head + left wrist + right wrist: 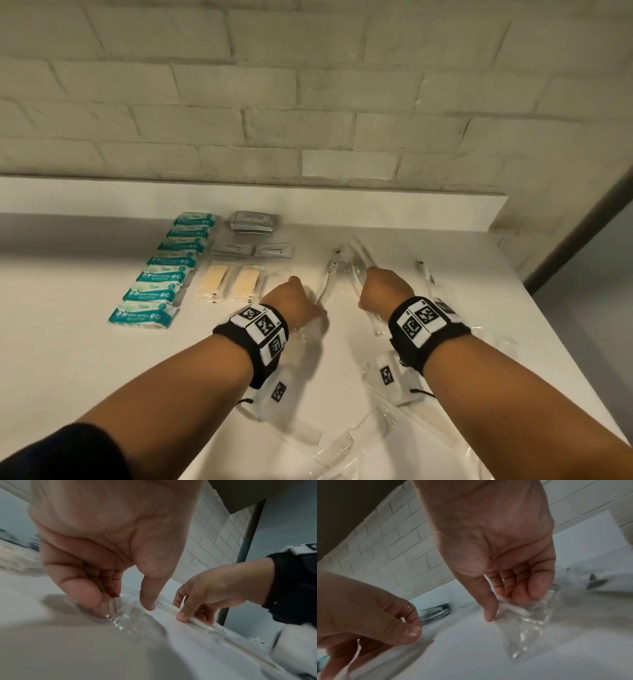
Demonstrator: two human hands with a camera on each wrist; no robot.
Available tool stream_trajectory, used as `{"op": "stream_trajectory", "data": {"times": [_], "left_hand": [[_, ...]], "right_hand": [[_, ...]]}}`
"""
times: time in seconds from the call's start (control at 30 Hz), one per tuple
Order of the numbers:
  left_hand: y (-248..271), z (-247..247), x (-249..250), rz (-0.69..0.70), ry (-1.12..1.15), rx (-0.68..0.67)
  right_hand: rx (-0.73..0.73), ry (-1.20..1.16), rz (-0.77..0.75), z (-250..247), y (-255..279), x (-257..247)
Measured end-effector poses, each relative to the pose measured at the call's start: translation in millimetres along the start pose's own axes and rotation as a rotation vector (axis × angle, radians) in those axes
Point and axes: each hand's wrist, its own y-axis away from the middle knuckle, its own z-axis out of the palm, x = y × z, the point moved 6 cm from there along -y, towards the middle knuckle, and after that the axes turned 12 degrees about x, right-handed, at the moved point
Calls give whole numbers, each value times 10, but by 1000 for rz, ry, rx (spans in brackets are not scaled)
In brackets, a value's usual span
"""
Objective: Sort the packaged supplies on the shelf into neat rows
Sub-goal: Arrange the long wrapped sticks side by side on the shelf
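Count on the shelf [85,359]:

- Teal wet-wipe packs [164,270]: seven, in one column at the left.
- Yellow items in clear sleeves [227,282]: two, side by side.
- Grey sachets [251,250]: two lying singly, plus one stack [252,222] behind them; stack count not readable.
- Combs in clear sleeves [318,442]: at least two.
- Clear-wrapped toothbrushes [330,274]: several, overlapping; exact number not determinable.

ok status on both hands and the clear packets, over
Left hand pinches a clear packet. Right hand grips another clear packet. Combs loose near the front edge.
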Motion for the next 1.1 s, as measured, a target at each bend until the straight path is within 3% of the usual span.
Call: {"op": "stream_trajectory", "data": {"times": [0.13,0.27,0.43,0.57,0.73,1.1], "left_hand": [[83,-29,3,49,-173,-14],[137,-172,33,68,-127,158],[325,-74,323,375,-165,97],[349,-54,244,351,-165,175],[373,27,170,295,-204,28],[-9,-100,295,405,-173,120]], "right_hand": [[46,-100,30,-36,42,12],[-15,-146,12,-28,173,-36],[-22,-134,-82,10,302,-32],[-10,-40,-135,44,356,-52],[-21,55,-208,171,433,-127],[-32,34,-150,234,-28,-468]]}}
